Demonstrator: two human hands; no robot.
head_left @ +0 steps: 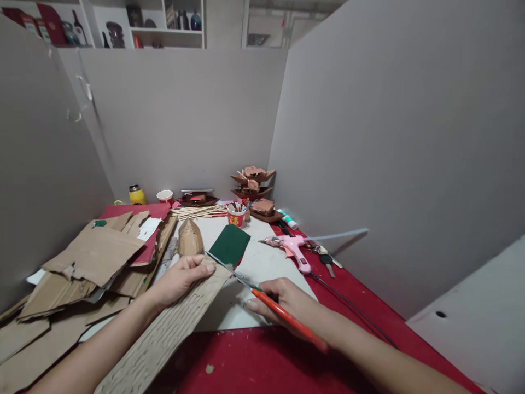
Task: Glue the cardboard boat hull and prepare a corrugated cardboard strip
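Observation:
A long strip of corrugated cardboard with a ribbed face lies in my left hand, pinched near its far end between thumb and fingers. My right hand grips a pair of shears with a long orange-red handle. Their slim metal blades cross the strip's far end, close to my left fingertips. How far the blades are parted I cannot tell. Just beyond them, a dark green card piece rests on the white sheet. A small cardboard boat hull sits beyond my left hand.
Torn cardboard is piled at left. A pink glue gun with a glue stick and cord lies at right near keys. Behind are a red paper cup, thin sticks, brown model boats and a yellow bottle. Grey partitions enclose the red table.

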